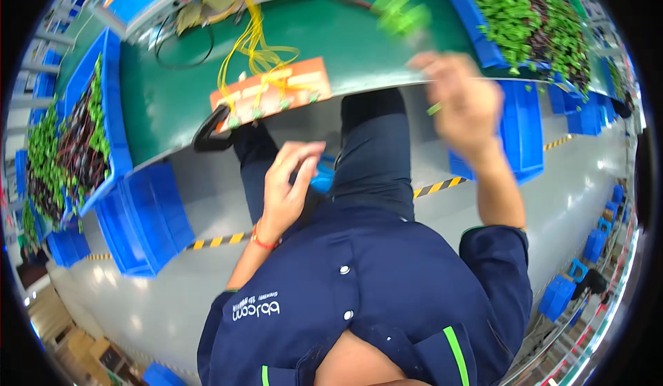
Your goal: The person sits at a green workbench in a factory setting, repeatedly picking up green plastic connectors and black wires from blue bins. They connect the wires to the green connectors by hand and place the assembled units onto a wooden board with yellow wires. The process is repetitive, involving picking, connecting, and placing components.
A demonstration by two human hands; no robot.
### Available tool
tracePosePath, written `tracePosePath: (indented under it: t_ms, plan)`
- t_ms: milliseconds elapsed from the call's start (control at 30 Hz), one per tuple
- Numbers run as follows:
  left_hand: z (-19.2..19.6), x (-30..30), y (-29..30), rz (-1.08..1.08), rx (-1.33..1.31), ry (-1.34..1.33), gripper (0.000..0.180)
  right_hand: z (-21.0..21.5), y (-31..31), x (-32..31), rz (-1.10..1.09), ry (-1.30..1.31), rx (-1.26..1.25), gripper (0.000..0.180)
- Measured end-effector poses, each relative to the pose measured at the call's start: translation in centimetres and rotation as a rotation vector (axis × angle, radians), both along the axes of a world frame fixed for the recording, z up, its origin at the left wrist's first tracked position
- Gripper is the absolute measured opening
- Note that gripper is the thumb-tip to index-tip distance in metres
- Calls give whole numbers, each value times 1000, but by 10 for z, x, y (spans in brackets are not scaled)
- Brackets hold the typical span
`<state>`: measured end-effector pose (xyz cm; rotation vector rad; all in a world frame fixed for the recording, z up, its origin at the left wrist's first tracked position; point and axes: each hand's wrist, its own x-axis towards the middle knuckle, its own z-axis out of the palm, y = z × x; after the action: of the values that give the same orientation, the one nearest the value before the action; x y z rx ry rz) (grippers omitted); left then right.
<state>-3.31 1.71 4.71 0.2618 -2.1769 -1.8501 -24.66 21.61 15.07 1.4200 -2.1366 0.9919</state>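
My left hand [289, 182] hovers over my lap in front of the bench edge, fingers loosely bent, thumb apart from them, nothing visible in it. My right hand [464, 102] is raised at the bench edge on the right and smeared by motion, so its grip does not show. Just beyond its fingertips is a blurred bundle of bright green connectors [400, 14] with a dark red cable; whether the hand touches it I cannot tell. An orange fixture board [304, 85] with green connectors along its near edge lies at the bench edge. Yellow wires [254, 37] run from it.
Blue bins with green connectors and dark cables flank the green bench [169, 99]: one left bin [114, 109], one right bin [476, 33]. A boxy instrument [131, 6] stands at the back left. A black clamp-like part [210, 134] juts past the edge. Blue crates [141, 220] sit below.
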Motion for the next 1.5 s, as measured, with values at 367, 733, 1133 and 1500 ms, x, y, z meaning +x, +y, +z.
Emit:
tracePosePath:
  t_ms: [367, 733, 1133, 1500]
  plan:
    - [-15, -3, -14, 191, 714, -36, 30, -131, -72, 122, 356, -1244, 274, 27]
    - [-28, 2, -18, 218, 518, -44, 26, -141, -103, 115, 395, -1359, -129, 34]
    - [-41, 1, -28, 391, 210, 15, 20, -145, -113, 120, 308, -1578, -443, 22]
    - [-39, 11, -54, 521, 623, 32, 30, -143, -148, 105, 317, -1986, -261, 20]
